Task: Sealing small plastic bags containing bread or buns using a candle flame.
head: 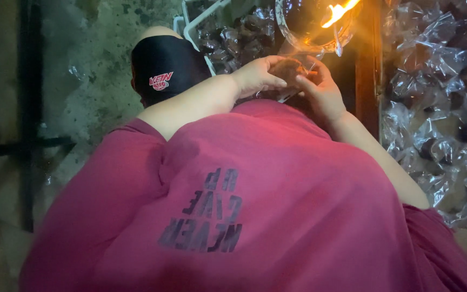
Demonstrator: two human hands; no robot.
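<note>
Magenta shirt (pixel 255 216) nearest, filling lower view. Beyond it, left hand (pixel 258 74) and right hand (pixel 320 89) pinch small clear-wrapped dark packet (pixel 293 69) between fingertips, just below candle flame (pixel 337 12). Packet likely light, film thin, slippery, heat-soft; grip at twisted end. Wrapped packets (pixel 439 108) heaped right.

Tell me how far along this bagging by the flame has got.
Done, apparently: a heap of clear bags with dark pieces lies at the right. In hand: the left hand and right hand pinch one small bag just below the flame. Left: dark pieces sit in the white basket; whether they are bagged is unclear.
</note>
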